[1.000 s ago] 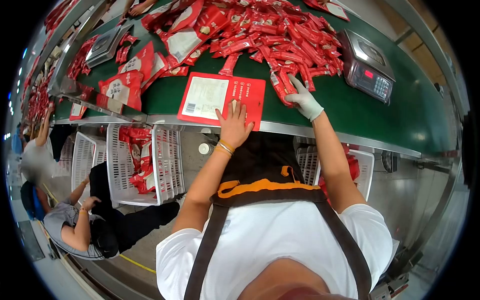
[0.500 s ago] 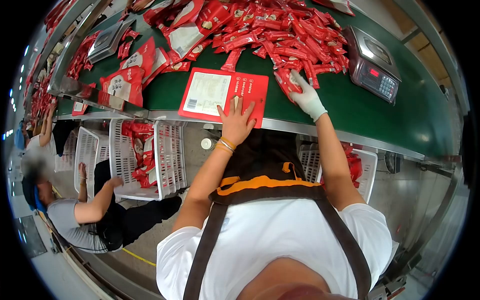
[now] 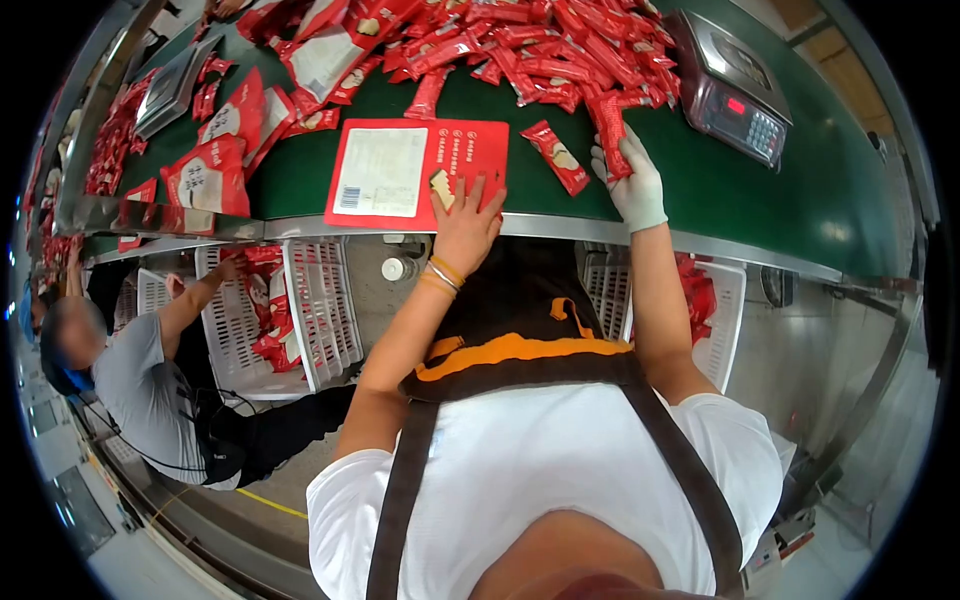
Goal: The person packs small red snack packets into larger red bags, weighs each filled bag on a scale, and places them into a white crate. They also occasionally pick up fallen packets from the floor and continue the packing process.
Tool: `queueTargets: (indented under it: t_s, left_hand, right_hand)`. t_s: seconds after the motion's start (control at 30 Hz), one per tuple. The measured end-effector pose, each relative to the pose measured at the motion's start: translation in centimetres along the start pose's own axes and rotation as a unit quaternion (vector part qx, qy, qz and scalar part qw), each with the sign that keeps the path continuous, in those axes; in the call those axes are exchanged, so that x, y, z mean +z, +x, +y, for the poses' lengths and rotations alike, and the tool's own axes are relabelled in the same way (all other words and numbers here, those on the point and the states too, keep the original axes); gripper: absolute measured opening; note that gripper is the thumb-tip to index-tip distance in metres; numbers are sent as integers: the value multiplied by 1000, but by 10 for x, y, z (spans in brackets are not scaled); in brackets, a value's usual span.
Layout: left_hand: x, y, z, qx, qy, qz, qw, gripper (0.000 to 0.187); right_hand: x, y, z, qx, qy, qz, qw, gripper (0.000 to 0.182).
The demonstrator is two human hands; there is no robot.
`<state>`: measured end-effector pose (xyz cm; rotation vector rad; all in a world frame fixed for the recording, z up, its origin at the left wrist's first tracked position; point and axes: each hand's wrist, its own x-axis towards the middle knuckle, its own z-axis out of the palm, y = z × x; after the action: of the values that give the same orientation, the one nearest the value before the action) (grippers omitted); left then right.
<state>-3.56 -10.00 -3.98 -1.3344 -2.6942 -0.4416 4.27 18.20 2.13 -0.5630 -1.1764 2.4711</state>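
Note:
My left hand (image 3: 465, 222), bare with bracelets at the wrist, rests flat on the near right corner of a large flat red pouch (image 3: 410, 172) lying label-up at the table's front edge. My right hand (image 3: 632, 178) wears a white glove and grips a small red snack packet (image 3: 610, 125), lifted from the edge of the big heap of red packets (image 3: 540, 50). Another single red packet (image 3: 556, 155) lies on the green surface between the pouch and my right hand.
A digital scale (image 3: 725, 92) stands at the right on the green table (image 3: 790, 200). More large red bags (image 3: 215, 165) lie at the left. White crates (image 3: 320, 310) with red packets stand under the table. Another person (image 3: 130, 390) crouches at the lower left, reaching into a crate.
My right hand has pulled back from the heap with one packet in it, and one packet now lies loose beside the pouch. The crouching person has reached up to the crate.

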Motion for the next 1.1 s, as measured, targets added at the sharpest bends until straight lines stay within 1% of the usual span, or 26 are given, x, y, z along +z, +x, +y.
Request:
queueTargets:
  t_s: [0.03,0.1,0.13,0.2,0.3,0.33,0.4,0.43,0.47,0.5,0.53,0.6,0.63,0.67,0.7,0.73,0.8,0.83,0.87,0.93,0.97,1.0,1.03,1.07,1.1]
  left_hand:
    - [0,0,0,3,-4,-4,1000,45]
    - [1,0,-1,6,0,5,1000,44]
    - [2,0,-3,6,-1,4,1000,44]
    - [3,1,-6,-3,-23,2,1000,42]
    - [2,4,-7,-18,-30,12,999,38]
    - [1,6,-6,-18,-30,12,999,38]
    - [-5,12,-7,-36,-41,10,998,35]
    - [-15,18,-5,-37,-39,10,998,35]
    - [-26,25,-1,-67,-47,-16,997,34]
    - [-33,31,3,-96,-56,-42,993,33]
    - [-33,36,6,-95,-55,-42,993,33]
    - [-33,50,9,-143,-100,-58,983,33]
    - [-37,57,11,-143,-99,-55,983,33]
    - [-41,63,13,-138,-46,-72,987,33]
    - [-42,70,14,-134,6,-87,987,34]
    - [-37,75,13,-140,7,-81,987,34]
    - [-24,74,13,-133,58,-14,989,20]
    - [-22,73,13,-137,60,13,989,16]
    - [-20,72,9,-140,61,15,988,16]
    - [-20,72,4,-171,-5,35,985,18]
    - [-21,71,-1,-181,-43,35,982,24]
    - [-25,69,-2,-181,-45,36,982,24]
    - [-28,66,-3,-200,-93,43,974,27]
    - [-31,64,-3,-220,-141,50,964,31]
    - [-27,61,-7,-210,-163,77,961,23]
  right_hand:
    - [-7,-1,-1,1,0,6,1000,49]
    - [-15,-4,-3,22,71,1,997,48]
    - [-16,-7,-4,23,71,2,997,48]
    - [-15,-14,-7,34,112,34,992,49]
    - [-29,-13,-3,34,130,14,991,52]
    - [-30,-13,-2,34,130,14,991,52]
    - [-26,-15,2,2,58,29,998,50]
    - [-13,-18,4,3,59,27,998,50]
    - [3,-19,9,-104,-176,65,977,50]
    - [14,-20,13,-205,-399,100,888,49]
    - [12,-15,24,-341,-537,63,769,44]
    - [18,-9,49,-276,-688,-7,671,51]
    - [25,-8,60,-274,-731,-3,625,53]
    - [30,-9,68,-271,-770,0,577,54]
    - [31,-5,70,-263,-778,4,571,60]
    - [33,-2,66,-268,-777,-1,570,60]
    - [35,-5,62,-211,-779,14,591,59]
    - [36,-6,61,-193,-780,16,595,62]
    - [37,-7,59,-195,-780,13,595,62]
    - [34,-10,52,-136,-667,-1,733,68]
    - [21,-5,59,-123,-540,-43,832,72]
    - [24,-8,54,-123,-542,-42,830,72]
    - [28,-14,50,-20,-310,-86,947,72]
    - [31,-19,48,85,-52,-122,987,71]
    - [31,-20,49,104,-12,-133,986,70]
